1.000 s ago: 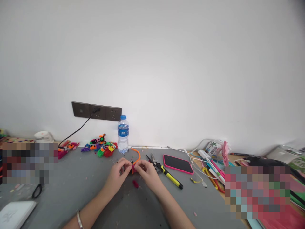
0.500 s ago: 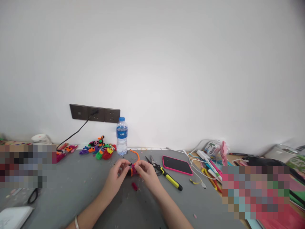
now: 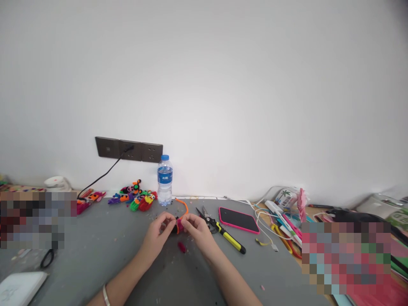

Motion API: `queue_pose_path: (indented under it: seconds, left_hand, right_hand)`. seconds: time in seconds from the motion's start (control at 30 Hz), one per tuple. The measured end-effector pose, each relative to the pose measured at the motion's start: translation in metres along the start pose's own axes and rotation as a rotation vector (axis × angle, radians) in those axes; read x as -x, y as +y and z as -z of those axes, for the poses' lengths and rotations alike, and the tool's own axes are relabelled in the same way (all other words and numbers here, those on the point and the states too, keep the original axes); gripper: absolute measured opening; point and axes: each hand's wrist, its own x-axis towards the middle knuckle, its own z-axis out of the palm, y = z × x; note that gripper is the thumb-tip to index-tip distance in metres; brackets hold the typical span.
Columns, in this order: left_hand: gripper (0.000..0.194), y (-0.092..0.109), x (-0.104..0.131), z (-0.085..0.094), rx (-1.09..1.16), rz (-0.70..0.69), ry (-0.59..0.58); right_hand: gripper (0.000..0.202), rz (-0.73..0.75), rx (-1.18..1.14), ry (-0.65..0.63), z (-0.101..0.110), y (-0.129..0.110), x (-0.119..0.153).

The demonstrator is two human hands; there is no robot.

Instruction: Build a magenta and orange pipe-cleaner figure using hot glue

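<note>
Between my two hands is a small pipe-cleaner piece point(image 3: 179, 227) in magenta, orange and black, partly covered by fingers. My left hand point(image 3: 159, 227) pinches its left side with thumb and forefinger. On the other side, the fingertips of my right hand point(image 3: 198, 230) are closed on the magenta part. An orange pipe cleaner point(image 3: 186, 206) curves up and away behind the right fingers. Just below the hands, a short magenta fuzzy piece point(image 3: 181, 247) lies loose on the grey table mat point(image 3: 127, 259). Pliers point(image 3: 232, 241) with yellow and black handles lie right of my right hand.
A water bottle point(image 3: 165, 187) stands near the wall beside several colourful pipe-cleaner figures point(image 3: 148, 201). A pink-edged phone point(image 3: 239, 220) lies to the right, near white cables point(image 3: 263, 225) and craft supplies point(image 3: 283, 219). At lower left is a white box point(image 3: 22, 289).
The view has shifted slightly, so everything sits a little further right. Both hands keep their pinch on the pipe-cleaner piece, with only slight finger movement.
</note>
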Motion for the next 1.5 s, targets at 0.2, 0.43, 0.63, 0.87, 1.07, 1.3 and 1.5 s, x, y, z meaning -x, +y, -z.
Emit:
queue_pose_path:
  seconds: [0.2,0.43,0.63,0.87,1.07,1.3,1.5]
  left_hand:
    - [0.02,0.001,0.001,0.0,0.018,-0.004,-0.019]
    - [0.019,0.0,0.0,0.0,-0.016,-0.003,-0.03]
    - [0.02,0.002,-0.001,0.0,-0.03,0.006,-0.04]
    - [0.021,0.003,-0.001,0.001,-0.027,0.006,-0.04]
    - [0.021,0.004,0.0,0.0,-0.016,-0.013,-0.028]
    - [0.021,0.006,-0.001,0.003,-0.017,-0.013,-0.018]
    - [0.023,0.006,-0.003,0.007,0.006,0.015,0.03]
  right_hand:
    - [0.037,0.001,0.026,0.005,-0.001,0.0,-0.001]
    - [0.036,0.022,0.062,0.004,-0.001,0.001,0.0]
    - [0.035,0.037,0.103,0.0,0.0,0.002,0.0]
    - [0.035,0.04,0.105,0.001,0.0,0.001,0.001]
    - [0.035,0.042,0.132,0.001,0.0,0.002,0.001]
    - [0.036,0.031,0.075,-0.013,0.0,-0.007,0.002]
    - [0.037,0.02,0.051,-0.01,0.001,-0.009,0.002]
